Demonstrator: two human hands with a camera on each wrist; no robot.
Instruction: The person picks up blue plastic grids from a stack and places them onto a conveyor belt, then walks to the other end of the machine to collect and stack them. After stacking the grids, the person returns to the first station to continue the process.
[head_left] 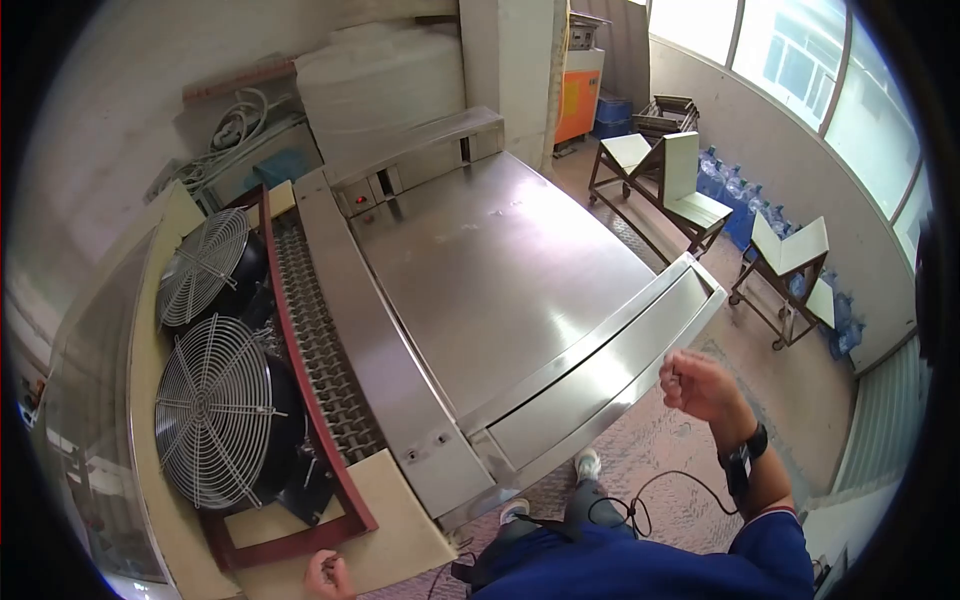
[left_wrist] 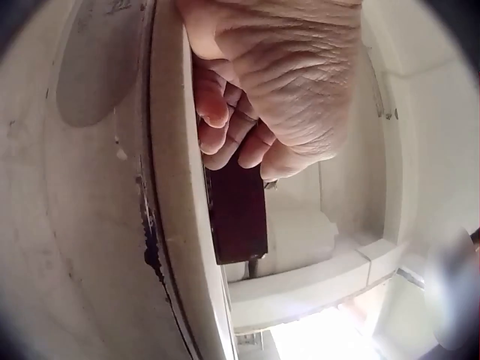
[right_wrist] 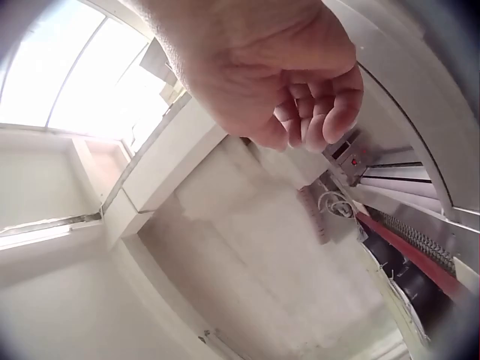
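The machine has a broad stainless-steel cover (head_left: 510, 270). My right hand (head_left: 703, 385) hovers by its front right corner, fingers loosely curled, palm bare in the right wrist view. At the lower left, my left hand (head_left: 328, 577) is beside the cream panel (head_left: 385, 510) at the machine's near end. Its fingers bend loosely in the left wrist view, right at a pale edge (left_wrist: 191, 217), and a dark red bar (left_wrist: 238, 214) shows just beyond them. Neither hand shows anything held.
Two caged fans (head_left: 205, 410) sit inside a red frame (head_left: 310, 370), alongside a metal chain conveyor belt (head_left: 325, 340). A white tank (head_left: 385, 85) stands behind. Wheeled stands (head_left: 785, 250) and blue water bottles (head_left: 735, 195) line the right wall. A black cable (head_left: 680, 475) hangs by my legs.
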